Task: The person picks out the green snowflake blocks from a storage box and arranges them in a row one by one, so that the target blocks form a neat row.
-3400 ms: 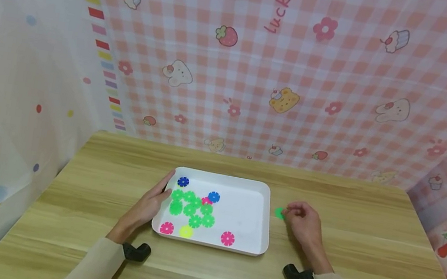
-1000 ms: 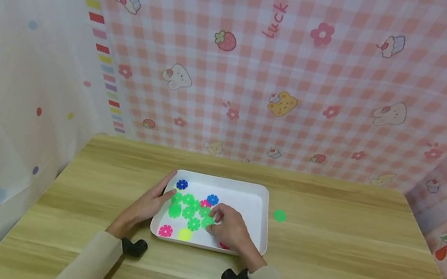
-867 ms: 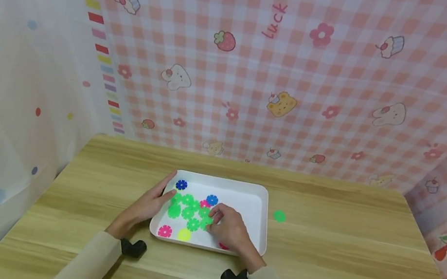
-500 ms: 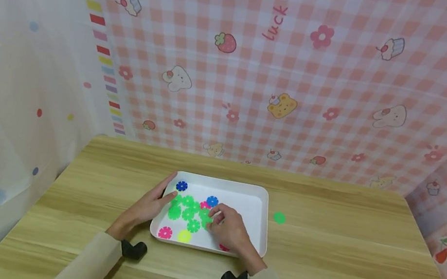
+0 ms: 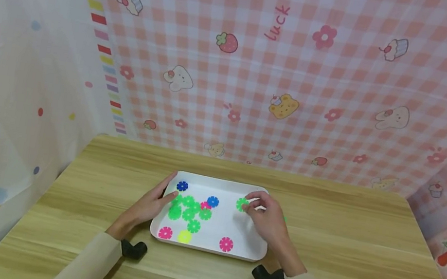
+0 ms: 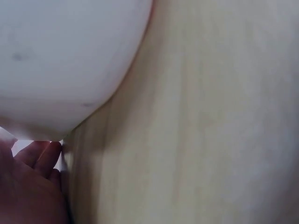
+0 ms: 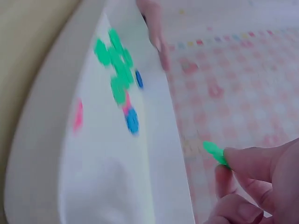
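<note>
Our left hand (image 5: 150, 206) gripped the white tray (image 5: 243, 245) by its left rim. Inside we had green snowflake discs (image 5: 189, 214) clustered, a pink disc (image 5: 225, 244) by the front wall, then, above the tray's right part, a single green disc (image 5: 241, 204) pinched in our right hand (image 5: 268, 220).

Wood-grain table (image 5: 361, 271), white tray (image 5: 212, 234) on it, green disc (image 5: 285, 218) (mostly hidden) alongside
</note>
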Available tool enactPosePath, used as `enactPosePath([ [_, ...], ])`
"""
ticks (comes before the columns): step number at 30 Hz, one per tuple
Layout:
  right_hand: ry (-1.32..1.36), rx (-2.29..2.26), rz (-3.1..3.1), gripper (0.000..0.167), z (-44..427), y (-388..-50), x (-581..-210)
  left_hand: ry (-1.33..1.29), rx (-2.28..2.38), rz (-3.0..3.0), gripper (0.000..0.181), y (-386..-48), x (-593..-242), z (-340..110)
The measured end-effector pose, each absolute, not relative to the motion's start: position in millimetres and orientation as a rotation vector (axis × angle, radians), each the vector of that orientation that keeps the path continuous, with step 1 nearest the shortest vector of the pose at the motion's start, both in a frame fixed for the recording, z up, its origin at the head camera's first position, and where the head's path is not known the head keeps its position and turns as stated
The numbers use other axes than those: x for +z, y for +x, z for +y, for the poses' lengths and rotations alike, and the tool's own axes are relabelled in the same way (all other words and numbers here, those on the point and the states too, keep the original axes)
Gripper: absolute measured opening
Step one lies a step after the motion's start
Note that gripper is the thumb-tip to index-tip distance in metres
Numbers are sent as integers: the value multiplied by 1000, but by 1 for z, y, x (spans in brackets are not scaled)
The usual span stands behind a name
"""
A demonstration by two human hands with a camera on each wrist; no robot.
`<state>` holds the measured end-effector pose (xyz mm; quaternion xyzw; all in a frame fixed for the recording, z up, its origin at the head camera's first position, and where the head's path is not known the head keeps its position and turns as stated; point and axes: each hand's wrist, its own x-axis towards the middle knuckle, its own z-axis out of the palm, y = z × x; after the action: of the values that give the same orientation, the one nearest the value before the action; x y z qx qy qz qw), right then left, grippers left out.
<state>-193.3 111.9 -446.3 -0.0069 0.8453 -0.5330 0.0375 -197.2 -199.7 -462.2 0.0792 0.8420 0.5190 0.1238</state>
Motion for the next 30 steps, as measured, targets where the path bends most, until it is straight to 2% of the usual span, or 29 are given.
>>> enactPosePath([
  [6,45,-1700,2564,21,157,-197,-449,233,1516,2456,63,-198,-465,-201],
  [15,177,-1704,2613,25,210,-203,-465,238,1547,2485,63,-213,-503,-210],
  [23,342,-1667,2587,30,227,-203,-480,265,1559,2485,64,-214,-502,-208],
  [30,346,-1648,2582,30,232,-202,-489,222,1536,2467,63,-212,-495,-206],
])
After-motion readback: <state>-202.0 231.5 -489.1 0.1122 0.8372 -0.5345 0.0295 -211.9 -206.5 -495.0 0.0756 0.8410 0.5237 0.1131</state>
